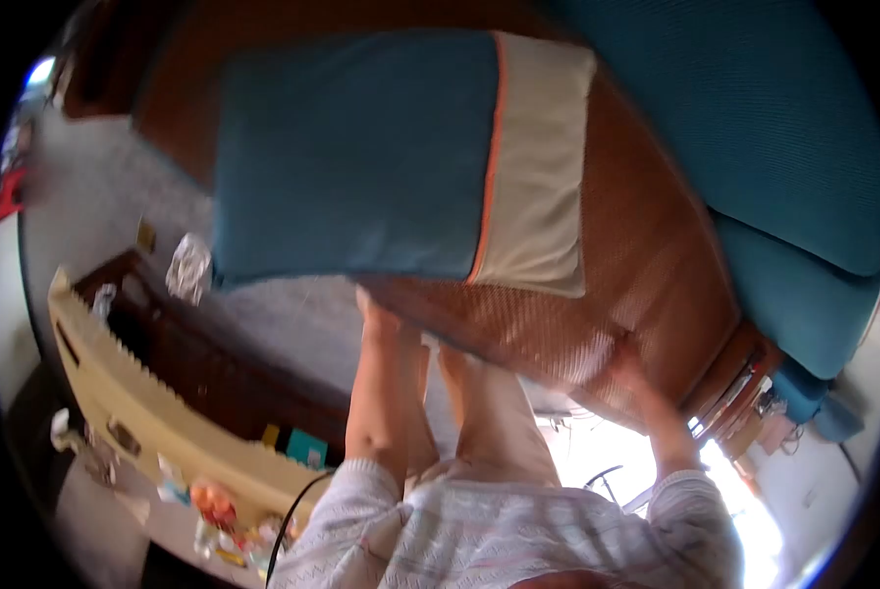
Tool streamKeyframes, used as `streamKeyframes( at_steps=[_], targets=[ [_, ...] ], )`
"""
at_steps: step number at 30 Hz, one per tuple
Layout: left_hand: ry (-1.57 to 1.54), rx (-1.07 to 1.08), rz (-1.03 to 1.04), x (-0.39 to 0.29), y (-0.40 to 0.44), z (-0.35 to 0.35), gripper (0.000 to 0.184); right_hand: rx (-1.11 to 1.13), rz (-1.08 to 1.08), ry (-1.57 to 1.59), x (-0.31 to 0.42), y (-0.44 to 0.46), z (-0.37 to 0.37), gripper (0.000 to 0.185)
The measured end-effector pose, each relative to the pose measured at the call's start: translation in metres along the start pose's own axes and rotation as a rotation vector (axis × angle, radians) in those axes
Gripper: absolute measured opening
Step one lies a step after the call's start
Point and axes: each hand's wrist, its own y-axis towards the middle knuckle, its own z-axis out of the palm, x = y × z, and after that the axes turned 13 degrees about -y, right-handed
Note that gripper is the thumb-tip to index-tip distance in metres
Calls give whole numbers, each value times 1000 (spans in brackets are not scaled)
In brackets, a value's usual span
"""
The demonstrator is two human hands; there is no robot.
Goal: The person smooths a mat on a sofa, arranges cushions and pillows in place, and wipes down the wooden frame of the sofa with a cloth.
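Note:
A pillow point(356, 157) in blue, with a beige end band and orange piping, lies across the near edge of a brown woven mat point(646, 226), its lower left corner jutting out over the floor. My left hand point(365, 299) is at the pillow's lower edge and appears to grip it; its fingers are hidden beneath the fabric. Over the mat's near right part is my right hand point(624, 361), smeared by motion. I cannot make out its fingers, or whether it touches the mat.
Blue padded cushions point(754, 128) border the mat on the right. A cream panel with a scalloped edge point(165, 393) stands at the lower left, near small colourful items point(214, 506). On the grey floor point(293, 334) lies a crumpled whitish thing point(190, 267). Bright light comes from the lower right.

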Motion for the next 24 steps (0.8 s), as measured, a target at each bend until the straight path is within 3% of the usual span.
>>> streamKeyframes(
  at_steps=[1,2,5,6,8,10,11,12,14,17,18,21,22,24],
  targets=[
    [7,-77,-19,-7,-12,-3,49,55,-17,64,-1,-2,-2,73],
    [0,-135,-61,-23,-30,12,51,-152,-78,47,9,-12,-11,63],
    [3,-201,-130,-61,-45,31,55,-228,-62,195,45,-21,-28,51],
    [11,-208,-119,-72,-42,31,54,-330,-40,169,79,-40,-55,37],
    [29,-211,-113,-97,-24,27,51,-212,-96,528,103,-15,-26,33],
    [-324,594,-300,-125,39,-13,48,-122,-216,847,172,-37,-62,31],
    [-511,985,-389,-129,54,-33,46,76,-208,991,197,-44,-78,29],
    [-383,612,-299,-139,46,-20,43,273,-199,1137,223,-48,-94,27],
    [-85,-108,-117,-178,25,38,38,355,-111,1332,275,-65,-128,24],
    [-130,398,-129,-215,50,40,35,651,4,1826,323,-55,-123,25],
    [45,378,-75,-231,77,4,36,714,92,1984,335,-39,-98,28],
    [19,98,-322,-297,82,27,51,649,548,2325,373,-35,-99,41],
    [3,118,-329,-309,90,32,54,557,560,2347,381,-33,-95,62],
    [-26,150,-343,-334,96,54,61,544,649,2585,398,-30,-100,72]
  ],
)
